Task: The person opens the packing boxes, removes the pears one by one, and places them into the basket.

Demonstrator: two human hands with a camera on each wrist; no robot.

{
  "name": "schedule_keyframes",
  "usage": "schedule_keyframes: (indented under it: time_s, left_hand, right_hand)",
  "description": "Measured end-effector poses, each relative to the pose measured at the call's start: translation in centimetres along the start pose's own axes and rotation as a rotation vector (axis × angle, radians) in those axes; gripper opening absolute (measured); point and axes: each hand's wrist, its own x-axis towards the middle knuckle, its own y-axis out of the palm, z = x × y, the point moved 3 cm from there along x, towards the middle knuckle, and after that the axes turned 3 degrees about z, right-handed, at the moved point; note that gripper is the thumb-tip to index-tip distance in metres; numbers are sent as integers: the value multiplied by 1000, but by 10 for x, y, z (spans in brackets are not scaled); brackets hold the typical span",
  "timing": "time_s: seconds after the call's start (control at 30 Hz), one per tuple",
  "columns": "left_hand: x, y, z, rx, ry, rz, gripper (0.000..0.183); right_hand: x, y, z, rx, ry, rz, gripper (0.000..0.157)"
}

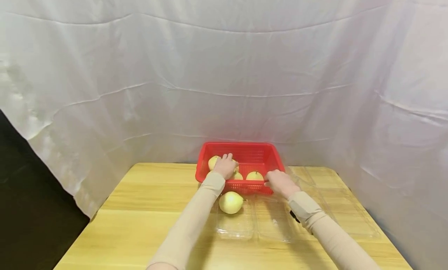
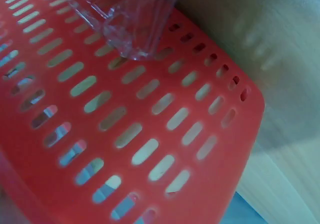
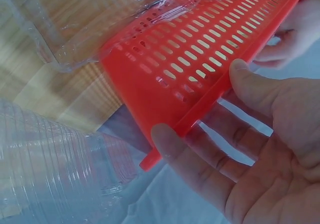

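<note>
A red slotted basket (image 1: 241, 187) stands at the back of the table with several yellow pears in it, one pear (image 1: 254, 176) near the right hand. My left hand (image 1: 225, 167) reaches over the front rim among the pears, beside a pear (image 1: 213, 162) at the left; I cannot tell whether its fingers grip one. My right hand (image 3: 270, 129) holds the basket's rim near the front right corner, thumb on the outer side and some fingers behind the rim. Another pear (image 1: 231, 202) sits in a clear plastic container (image 1: 234, 228) before the basket.
Beside that container is a second clear plastic container (image 1: 274, 225). More clear plastic packaging (image 1: 346, 208) lies at the table's right side, and a ribbed clear stack (image 3: 50, 164) shows in the right wrist view. A pale curtain (image 1: 238, 75) hangs behind the wooden table (image 1: 147, 208).
</note>
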Motion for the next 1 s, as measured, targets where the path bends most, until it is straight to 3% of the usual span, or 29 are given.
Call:
schedule_keyframes:
  time_s: [0.13,0.23,0.4,0.67,1.0]
  left_hand:
    - [-2,-1,-4,16,18,-41,30]
    - [-10,-3,-6,28,26,-113,27]
    - [-31,-9,-8,3,29,-261,19]
    - [-67,-5,6,-39,-21,-405,14]
    - [-94,6,35,-264,-63,-506,26]
  right_hand:
    - [-2,2,-3,-7,0,4,8]
    - [-4,4,-3,3,10,11,7]
    - [-7,3,-4,17,32,13,8]
    - [-11,2,-5,29,16,-11,7]
    - [-15,7,-7,36,0,-46,5]
